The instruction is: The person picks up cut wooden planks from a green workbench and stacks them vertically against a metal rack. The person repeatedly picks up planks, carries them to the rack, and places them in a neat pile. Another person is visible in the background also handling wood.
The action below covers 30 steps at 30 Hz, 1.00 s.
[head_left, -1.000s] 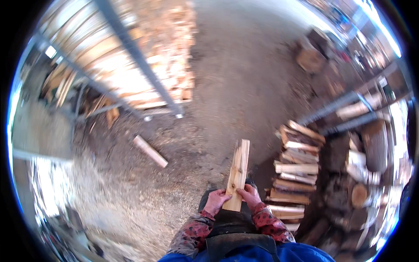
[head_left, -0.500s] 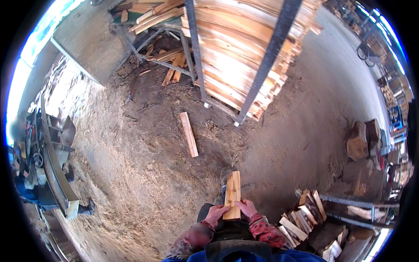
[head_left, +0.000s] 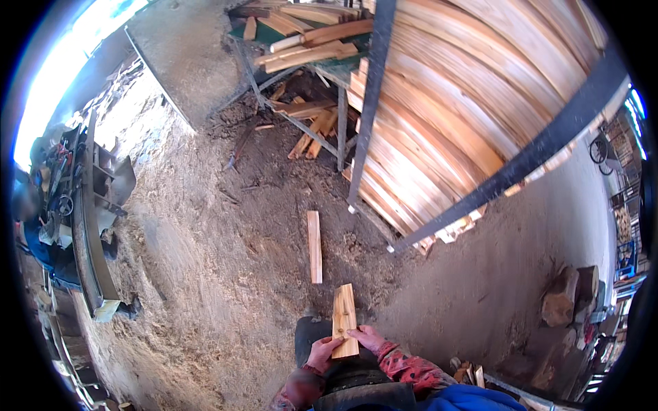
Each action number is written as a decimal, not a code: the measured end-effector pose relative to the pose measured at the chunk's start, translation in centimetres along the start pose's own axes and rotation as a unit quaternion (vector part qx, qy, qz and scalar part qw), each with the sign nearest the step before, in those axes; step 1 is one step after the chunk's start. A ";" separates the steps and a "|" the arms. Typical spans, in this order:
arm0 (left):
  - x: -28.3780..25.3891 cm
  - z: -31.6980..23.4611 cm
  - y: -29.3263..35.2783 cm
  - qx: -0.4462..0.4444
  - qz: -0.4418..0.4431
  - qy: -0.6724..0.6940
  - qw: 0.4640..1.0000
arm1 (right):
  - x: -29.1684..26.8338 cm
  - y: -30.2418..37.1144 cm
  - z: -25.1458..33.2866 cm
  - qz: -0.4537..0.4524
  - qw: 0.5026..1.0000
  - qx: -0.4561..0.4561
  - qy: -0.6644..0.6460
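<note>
your left hand (head_left: 322, 354) and right hand (head_left: 367, 338) both grip the short wood board (head_left: 344, 318) at its near end, 6 o'clock, board pointing to 12; loose plank (head_left: 314, 246) lies on the floor beyond.

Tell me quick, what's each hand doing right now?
Left hand: closed on the board, at its near end.
Right hand: closed on the same board, from the right side.

No packages, labels, signs or screens in view.
</note>
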<state>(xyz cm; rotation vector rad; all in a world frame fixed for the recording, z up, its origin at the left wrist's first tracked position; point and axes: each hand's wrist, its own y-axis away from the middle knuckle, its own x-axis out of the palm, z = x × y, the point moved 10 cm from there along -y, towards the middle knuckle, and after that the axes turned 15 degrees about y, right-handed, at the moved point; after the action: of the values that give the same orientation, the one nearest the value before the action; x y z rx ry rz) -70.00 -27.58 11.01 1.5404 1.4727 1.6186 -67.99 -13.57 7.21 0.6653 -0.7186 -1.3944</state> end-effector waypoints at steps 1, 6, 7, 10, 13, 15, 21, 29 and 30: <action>0.1 -1.4 -0.4 0.010 0.001 0.009 1.000 | 0.2 -0.4 1.8 0.005 1.000 0.005 0.025; 0.0 -8.7 -2.3 0.042 0.014 0.035 0.998 | 1.4 -5.2 8.4 0.013 0.995 -0.004 0.101; 0.2 -10.3 -3.0 0.041 0.019 0.034 0.998 | 1.6 -6.2 9.9 0.010 0.996 -0.001 0.091; -0.1 -15.4 -5.2 0.043 0.019 0.015 0.999 | 2.2 -9.0 13.8 -0.001 0.996 0.015 0.092; 1.3 -21.7 -5.6 0.053 0.032 -0.014 0.998 | 3.2 -11.8 17.2 -0.017 0.995 0.018 0.098; 1.8 -25.9 -5.0 0.070 0.051 -0.037 0.996 | 4.4 -12.9 20.1 -0.032 0.994 0.025 0.097; 3.5 -37.6 -6.1 0.116 0.089 -0.123 0.982 | 6.1 -18.8 28.9 -0.120 0.976 -0.083 0.162; 8.2 -49.8 -5.2 0.184 0.130 -0.154 0.962 | 3.3 -26.8 38.8 -0.149 0.980 -0.090 0.099; 8.4 -51.3 -5.6 0.195 0.120 -0.147 0.962 | 2.7 -28.1 39.6 -0.149 0.980 -0.089 0.095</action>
<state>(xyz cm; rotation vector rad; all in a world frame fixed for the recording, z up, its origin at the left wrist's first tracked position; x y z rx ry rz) -120.52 -37.55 19.79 2.1446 1.5447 1.1907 -116.35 -18.07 10.31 0.7752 -0.3458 -1.6208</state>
